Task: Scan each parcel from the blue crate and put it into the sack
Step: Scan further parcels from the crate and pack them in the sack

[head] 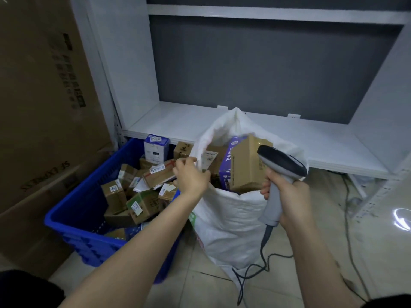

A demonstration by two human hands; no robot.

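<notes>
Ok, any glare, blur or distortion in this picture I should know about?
Head view: wide-angle lens bows the white shelf edges; a glare ring sits on the floor tiles at right; the parcel in the sack mouth looks blurred; blue crate labels are too soft to read.

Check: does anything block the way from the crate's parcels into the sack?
Partly. A brown cardboard box and a purple carton stick up out of the white woven sack, crowding its mouth. The left hand holds the rim beside the blue plastic crate.

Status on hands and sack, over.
Left hand grips sack rim. Right hand holds scanner. Boxes piled to sack mouth; blue crate holds more parcels.
</notes>
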